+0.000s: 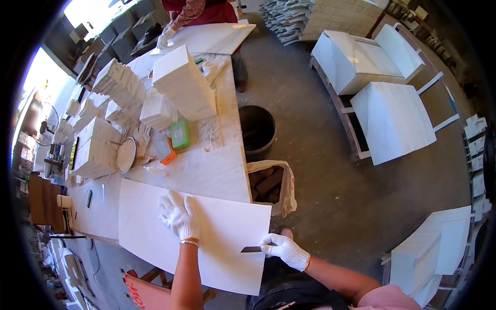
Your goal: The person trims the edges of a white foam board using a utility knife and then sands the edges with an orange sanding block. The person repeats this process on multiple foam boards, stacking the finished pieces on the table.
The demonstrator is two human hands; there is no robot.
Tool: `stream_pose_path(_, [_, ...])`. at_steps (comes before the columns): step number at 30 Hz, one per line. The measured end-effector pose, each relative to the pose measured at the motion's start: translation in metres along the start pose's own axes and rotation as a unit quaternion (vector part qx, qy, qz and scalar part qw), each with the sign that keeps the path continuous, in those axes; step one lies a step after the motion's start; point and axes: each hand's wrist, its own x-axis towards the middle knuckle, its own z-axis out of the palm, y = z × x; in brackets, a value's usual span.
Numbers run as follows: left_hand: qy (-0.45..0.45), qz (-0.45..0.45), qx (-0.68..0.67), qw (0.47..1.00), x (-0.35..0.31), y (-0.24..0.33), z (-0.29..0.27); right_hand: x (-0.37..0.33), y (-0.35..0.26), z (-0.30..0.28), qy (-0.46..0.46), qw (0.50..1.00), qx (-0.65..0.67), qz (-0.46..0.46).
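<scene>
White slab (pixel 227 243) flat on tabletop (pixel 206 170); left hand (pixel 178 214) spread, pressing slab; right hand (pixel 281 249) pinches dark blade (pixel 251 249) at slab's right edge.

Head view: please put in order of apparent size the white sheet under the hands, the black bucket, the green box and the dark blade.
1. White sheet
2. Black bucket
3. Green box
4. Dark blade, held in the right hand; the closest pair, but still smaller.

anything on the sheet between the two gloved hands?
No. In the head view, only bare white sheet lies between the left hand and the right hand; the dark blade the right hand holds points into that stretch.
</scene>
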Motion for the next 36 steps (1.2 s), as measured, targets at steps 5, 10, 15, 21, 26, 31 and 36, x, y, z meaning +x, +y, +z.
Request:
stream_pose_path(5, [-0.011,-0.001,0.001,1.000,-0.007,-0.003,0.003,-0.011,0.003,0.010,0.036,0.999,-0.032,0.014])
stream_pose_path(10, [0.006,0.019,-0.029,0.999,-0.014,-0.012,0.017,-0.016,0.006,0.021,0.063,0.989,-0.132,-0.021])
stream_pose_path(15, [0.027,0.046,-0.044,0.998,-0.050,-0.079,0.024,-0.007,-0.013,0.037,0.042,0.978,-0.201,0.024])
stream_pose_path(21, [0.005,-0.026,-0.048,0.998,-0.053,-0.100,0.006,0.019,-0.025,0.043,0.008,0.961,-0.260,0.096])
stream_pose_path(26, [-0.004,-0.026,-0.040,0.999,-0.034,-0.108,0.002,0.040,-0.045,0.050,-0.053,0.942,-0.300,0.140])
stream_pose_path(31, [-0.024,-0.053,-0.026,0.998,-0.037,-0.111,0.012,0.057,-0.055,0.051,-0.088,0.912,-0.349,0.196])
stream_pose_path(36, [-0.044,-0.049,-0.030,0.997,-0.033,-0.102,-0.002,0.044,-0.073,0.050,-0.095,0.923,-0.323,0.187])
